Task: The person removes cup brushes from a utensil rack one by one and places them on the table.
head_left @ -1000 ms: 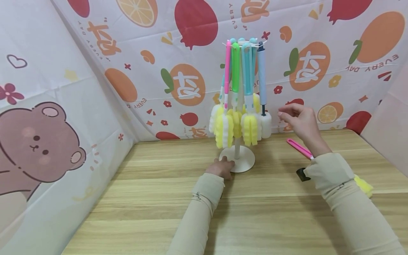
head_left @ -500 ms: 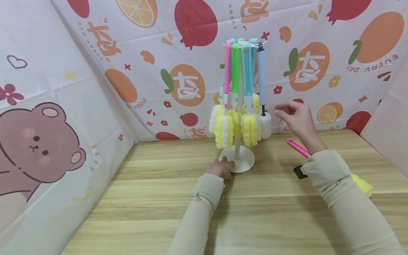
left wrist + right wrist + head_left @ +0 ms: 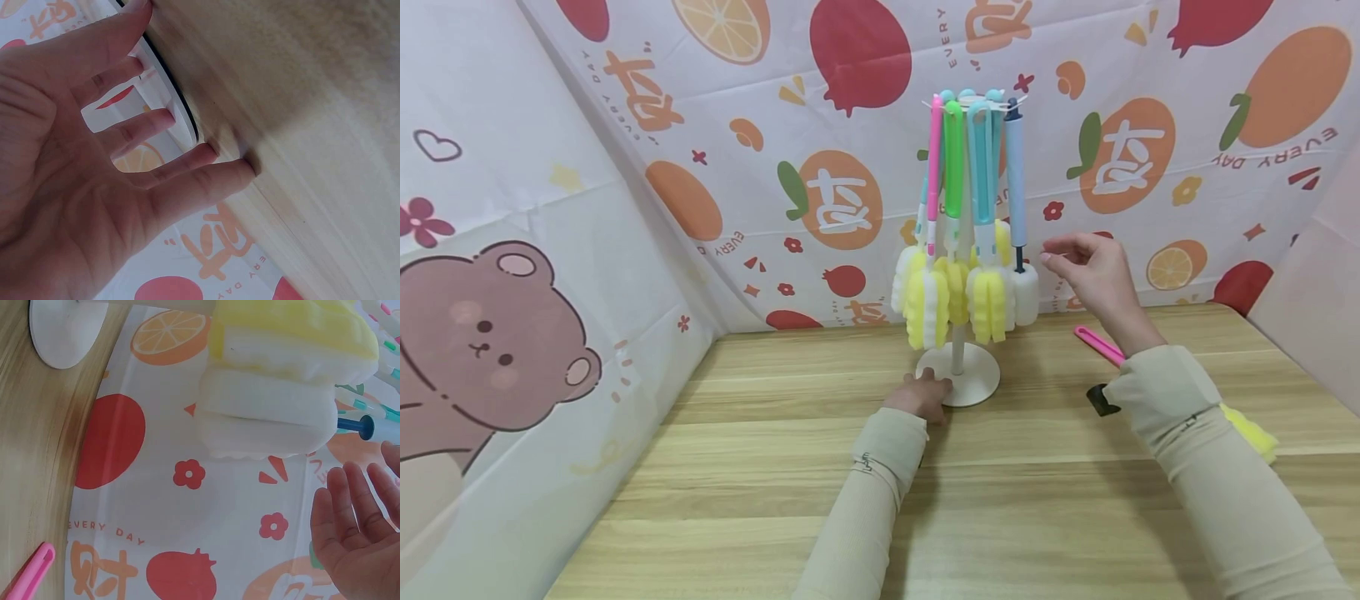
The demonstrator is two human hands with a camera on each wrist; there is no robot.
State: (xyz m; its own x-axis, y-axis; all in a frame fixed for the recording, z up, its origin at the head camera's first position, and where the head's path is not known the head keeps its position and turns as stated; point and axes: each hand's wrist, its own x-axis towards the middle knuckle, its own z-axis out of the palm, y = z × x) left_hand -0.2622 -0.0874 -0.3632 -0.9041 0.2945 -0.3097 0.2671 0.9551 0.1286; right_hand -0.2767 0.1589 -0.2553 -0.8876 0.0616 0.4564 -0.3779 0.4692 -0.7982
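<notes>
A white stand with a round base [image 3: 973, 379] holds several hanging sponge brushes around its top. My left hand [image 3: 920, 395] rests at the base's left edge, with some fingertips on the rim and others on the table, as the left wrist view shows. Close to the right side of the stand is my right hand [image 3: 1097, 271], raised with nothing in it. Its fingers are loosely bent and apart from the blue-handled brush [image 3: 1016, 183], whose white sponge [image 3: 269, 412] shows in the right wrist view. Pink [image 3: 936, 158] and green [image 3: 953, 158] handled brushes hang at the front.
On the wooden table [image 3: 760, 483], a pink-handled brush [image 3: 1097, 345] lies partly under my right forearm, and a yellow sponge [image 3: 1253, 435] shows beyond the sleeve. A fruit-printed cloth [image 3: 737, 208] stands behind, and a bear-printed one on the left.
My right hand has moved slightly left, nearer the blue-handled brush. My left hand and the stand have stayed in place.
</notes>
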